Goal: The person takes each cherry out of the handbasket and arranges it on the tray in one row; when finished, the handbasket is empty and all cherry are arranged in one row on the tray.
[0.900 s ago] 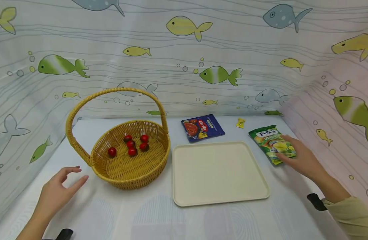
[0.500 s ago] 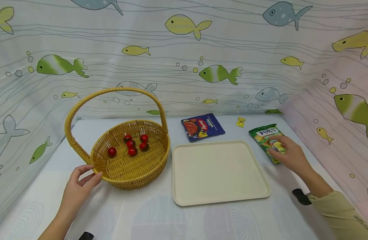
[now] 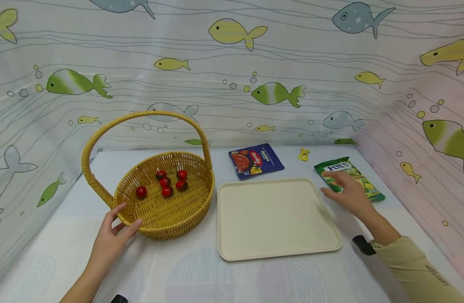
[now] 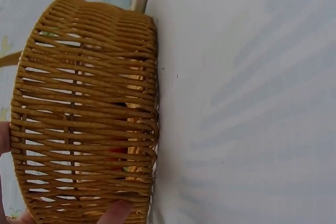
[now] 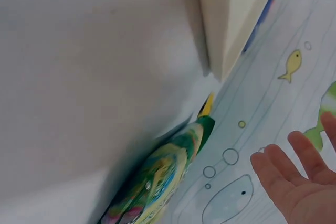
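Observation:
At the left stands a round wicker basket (image 3: pixel 178 230) with a tall arched handle and several dark red cherry-like fruits (image 3: pixel 165 182) inside. My left hand (image 3: pixel 112 240) grips its near-left rim, index finger and thumb over the edge; the left wrist view shows a fingertip (image 4: pixel 116 212) against the woven wall. My right hand (image 3: pixel 351 195) holds nothing, its fingers loosely bent, between the tray's right edge and a green FOX'S candy bag (image 3: pixel 369 187), which it partly covers in the head view. The right wrist view has that hand (image 5: pixel 310 182) with fingers apart, beside the bag (image 5: pixel 157 182).
A shallow cream tray (image 3: pixel 277 219) lies in the middle, just right of the basket. Behind it are a blue Barilla pouch (image 3: pixel 256 161) and a small yellow wrapped candy (image 3: pixel 303 154). A fish-print curtain (image 3: pixel 232 75) closes off the back and sides.
My left hand has moved right from beside the basket onto its rim. My right hand has moved left from over the candy bag toward the tray; the bag stays in place.

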Tool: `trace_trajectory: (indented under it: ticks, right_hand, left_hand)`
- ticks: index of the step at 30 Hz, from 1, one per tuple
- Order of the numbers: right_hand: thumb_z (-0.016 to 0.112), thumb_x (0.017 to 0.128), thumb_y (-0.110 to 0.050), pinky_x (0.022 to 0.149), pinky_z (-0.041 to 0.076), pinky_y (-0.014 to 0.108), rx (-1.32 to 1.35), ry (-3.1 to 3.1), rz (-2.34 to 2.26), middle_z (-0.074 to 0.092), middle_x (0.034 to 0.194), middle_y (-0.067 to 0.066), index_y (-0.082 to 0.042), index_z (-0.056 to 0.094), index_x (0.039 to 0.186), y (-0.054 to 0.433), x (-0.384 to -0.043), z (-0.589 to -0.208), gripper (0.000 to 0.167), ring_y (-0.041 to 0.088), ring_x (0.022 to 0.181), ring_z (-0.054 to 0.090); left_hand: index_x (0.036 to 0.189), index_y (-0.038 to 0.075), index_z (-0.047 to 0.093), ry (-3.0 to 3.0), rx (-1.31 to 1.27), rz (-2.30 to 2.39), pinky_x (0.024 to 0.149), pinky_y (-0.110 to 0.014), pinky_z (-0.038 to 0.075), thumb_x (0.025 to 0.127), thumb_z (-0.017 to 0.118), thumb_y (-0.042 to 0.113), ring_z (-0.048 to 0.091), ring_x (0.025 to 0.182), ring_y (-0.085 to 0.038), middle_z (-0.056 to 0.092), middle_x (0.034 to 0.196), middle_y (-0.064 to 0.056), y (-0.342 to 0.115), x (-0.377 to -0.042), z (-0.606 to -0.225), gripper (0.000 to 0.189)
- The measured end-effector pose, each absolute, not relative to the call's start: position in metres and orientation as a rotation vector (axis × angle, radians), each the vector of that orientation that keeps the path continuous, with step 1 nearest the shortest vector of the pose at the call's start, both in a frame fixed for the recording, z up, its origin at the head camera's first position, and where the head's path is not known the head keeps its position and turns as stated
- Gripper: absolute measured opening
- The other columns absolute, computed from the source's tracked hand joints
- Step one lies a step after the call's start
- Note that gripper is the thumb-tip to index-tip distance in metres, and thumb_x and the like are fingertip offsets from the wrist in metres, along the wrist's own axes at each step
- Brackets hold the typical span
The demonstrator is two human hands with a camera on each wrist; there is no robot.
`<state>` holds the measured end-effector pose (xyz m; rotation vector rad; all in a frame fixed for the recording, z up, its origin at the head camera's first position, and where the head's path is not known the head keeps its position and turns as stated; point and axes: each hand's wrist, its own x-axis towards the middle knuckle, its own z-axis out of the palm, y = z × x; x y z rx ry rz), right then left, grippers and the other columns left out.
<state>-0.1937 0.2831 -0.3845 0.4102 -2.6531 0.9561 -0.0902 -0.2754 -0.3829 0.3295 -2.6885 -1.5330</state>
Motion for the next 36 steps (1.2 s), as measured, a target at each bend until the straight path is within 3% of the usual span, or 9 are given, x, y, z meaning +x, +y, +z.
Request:
trace_trajectory:
  ticks: [6, 36]
  right_hand:
    - [0.07, 0.082, -0.007, 0.089, 0.041, 0.057, 0.485, -2.638, 1.045, 0.052, 0.12, 0.025, 0.006, 0.057, 0.117, 0.267, -0.199, -0.381, 0.039, 0.042, 0.113, 0.045]
    - [0.072, 0.081, -0.005, 0.096, 0.041, 0.047, 0.653, -2.564, 1.272, 0.054, 0.122, 0.016, 0.001, 0.058, 0.119, 0.184, -0.215, -0.364, 0.041, 0.031, 0.117, 0.046]
  left_hand:
    - [0.149, 0.008, 0.012, -2.685, 0.345, -1.536, 0.065, -0.007, 0.039, 0.092, 0.059, 0.033, 0.032, 0.123, -0.046, 0.007, 0.148, -0.026, -0.276, -0.091, -0.384, 0.078]
    - [0.149, 0.01, 0.014, -2.646, 0.384, -1.566, 0.065, -0.008, 0.042, 0.09, 0.061, 0.038, 0.031, 0.124, -0.046, 0.007, 0.149, -0.024, -0.278, -0.092, -0.387, 0.08]
